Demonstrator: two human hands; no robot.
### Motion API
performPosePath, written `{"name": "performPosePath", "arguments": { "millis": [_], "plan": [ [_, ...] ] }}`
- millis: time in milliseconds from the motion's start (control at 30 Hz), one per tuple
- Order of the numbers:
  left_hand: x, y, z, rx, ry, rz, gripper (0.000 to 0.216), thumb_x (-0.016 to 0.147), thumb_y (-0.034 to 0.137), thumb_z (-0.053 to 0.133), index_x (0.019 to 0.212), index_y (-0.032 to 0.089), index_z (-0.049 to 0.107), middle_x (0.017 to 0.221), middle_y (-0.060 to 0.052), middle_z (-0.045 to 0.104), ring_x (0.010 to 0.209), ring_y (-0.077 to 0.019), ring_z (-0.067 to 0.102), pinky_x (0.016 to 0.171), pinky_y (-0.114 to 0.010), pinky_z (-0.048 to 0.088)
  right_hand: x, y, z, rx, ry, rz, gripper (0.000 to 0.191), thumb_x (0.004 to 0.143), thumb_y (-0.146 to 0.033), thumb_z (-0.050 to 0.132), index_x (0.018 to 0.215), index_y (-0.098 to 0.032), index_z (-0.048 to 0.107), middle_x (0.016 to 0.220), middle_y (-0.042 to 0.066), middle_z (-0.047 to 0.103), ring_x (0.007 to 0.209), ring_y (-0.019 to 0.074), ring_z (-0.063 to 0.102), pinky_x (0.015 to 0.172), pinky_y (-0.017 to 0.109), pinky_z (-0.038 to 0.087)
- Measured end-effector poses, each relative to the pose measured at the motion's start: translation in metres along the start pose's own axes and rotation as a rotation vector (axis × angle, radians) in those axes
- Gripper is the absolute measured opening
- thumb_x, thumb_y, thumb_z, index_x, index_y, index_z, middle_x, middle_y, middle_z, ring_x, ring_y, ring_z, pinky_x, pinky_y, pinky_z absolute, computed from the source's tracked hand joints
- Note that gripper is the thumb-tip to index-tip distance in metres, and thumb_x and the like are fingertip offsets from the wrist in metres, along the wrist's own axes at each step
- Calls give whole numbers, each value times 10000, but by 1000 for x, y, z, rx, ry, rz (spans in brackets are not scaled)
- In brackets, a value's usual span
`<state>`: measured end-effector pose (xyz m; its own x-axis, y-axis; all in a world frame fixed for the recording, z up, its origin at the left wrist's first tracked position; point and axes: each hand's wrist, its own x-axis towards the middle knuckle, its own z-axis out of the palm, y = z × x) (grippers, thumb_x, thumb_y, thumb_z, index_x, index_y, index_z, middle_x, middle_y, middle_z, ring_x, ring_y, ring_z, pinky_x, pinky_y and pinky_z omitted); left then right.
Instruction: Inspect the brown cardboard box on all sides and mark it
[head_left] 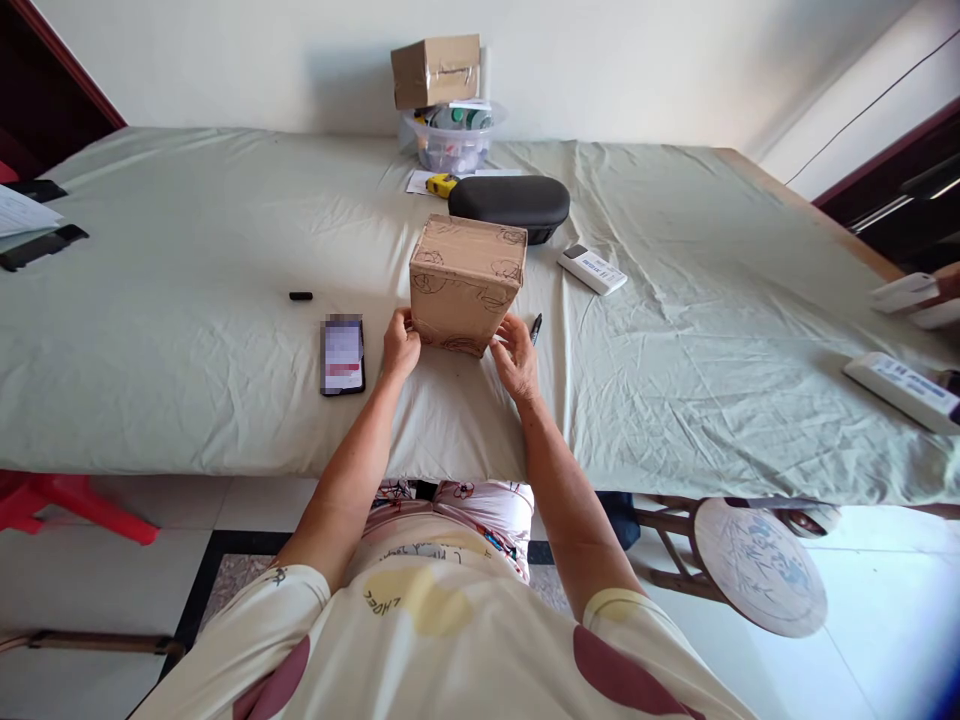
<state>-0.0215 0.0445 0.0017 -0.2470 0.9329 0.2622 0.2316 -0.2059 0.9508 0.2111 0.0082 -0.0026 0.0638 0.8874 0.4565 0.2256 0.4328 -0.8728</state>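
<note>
A brown cardboard box (463,312) with dark scribbled drawings near its corners stands on the cloth before me. At its lower left corner, my left hand (403,345) grips it with curled fingers. My right hand (516,362) holds the lower right corner, thumb and fingers against the cardboard. Just beyond the right fingers lies a black marker (536,328), partly hidden by the hand. Its likely cap, a small black piece (301,296), is on the left. A phone (343,355) with a lit screen rests left of my left hand.
The table (202,390) wears a pale green cloth. Behind the box are a black case (510,199), a yellow tape measure (442,185) and a plastic tub (454,150) under another carton (436,72). White devices (592,269) lie to the right. Below stands a round stool (759,568).
</note>
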Motion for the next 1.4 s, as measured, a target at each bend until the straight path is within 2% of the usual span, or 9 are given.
{"name": "performPosePath", "arguments": {
  "millis": [267,433,533,700,833,933,1033,1233,1400],
  "plan": [
    [0,2,-1,6,13,29,449,661,5,510,1034,230,617,1042,-57,773,1030,-220,741,1015,-365,598,2,-1,-8,-33,-25,4,594,896,-726,677,1283,-279,627,1312,112,727,1122,233,751,917,408,624],
    [-2,0,-2,25,25,30,376,705,52,547,1026,239,607,958,-32,738,978,-232,721,1037,-406,596,-1,-11,-8,-101,-59,-30,552,858,-723,729,1169,-274,646,1217,81,722,983,207,754,867,400,621],
    [-3,0,1,5,44,23,362,769,70,568,1091,232,599,1047,-59,739,1059,-246,717,1088,-436,570,-2,-17,-7,-151,-85,-69,530,863,-736,716,1102,-268,653,1136,65,734,900,193,744,838,396,611],
    [0,9,-8,-40,314,98,393,921,188,532,1312,224,529,1358,-150,660,1333,-264,627,1233,-461,435,-1,-25,-5,-188,-62,-96,507,920,-758,623,1027,-264,666,1032,60,750,841,184,710,790,376,595],
    [-7,38,-19,54,444,325,417,1028,390,487,1405,213,515,1490,-177,569,1488,-289,507,1297,-477,339,0,-24,-1,-185,-61,-94,547,897,-797,623,991,-259,661,932,41,736,798,177,682,767,363,585],
    [-22,69,-12,152,290,527,556,1013,546,573,1445,196,551,1566,-193,526,1560,-331,436,1338,-493,278,-1,-22,4,-177,-62,-106,586,844,-832,664,950,-256,646,874,32,721,761,172,658,739,351,571],
    [-38,93,7,179,98,583,684,907,636,729,1441,229,598,1676,-184,424,1638,-403,295,1351,-569,232,-2,-21,7,-177,-62,-114,601,826,-848,670,926,-257,638,831,23,716,733,169,644,711,339,561],
    [-46,106,27,151,182,547,700,822,578,855,1408,263,637,1707,-169,376,1655,-426,254,1349,-629,229,-3,-27,7,-191,-82,-126,609,890,-842,591,977,-246,678,877,36,755,731,162,654,721,338,580],
    [-38,110,32,97,123,546,520,923,481,782,1381,275,649,1735,-131,343,1678,-403,207,1345,-642,252,-4,-31,8,-193,-106,-159,546,947,-780,567,1026,-257,700,903,43,768,746,169,665,733,346,592]
  ]
}}
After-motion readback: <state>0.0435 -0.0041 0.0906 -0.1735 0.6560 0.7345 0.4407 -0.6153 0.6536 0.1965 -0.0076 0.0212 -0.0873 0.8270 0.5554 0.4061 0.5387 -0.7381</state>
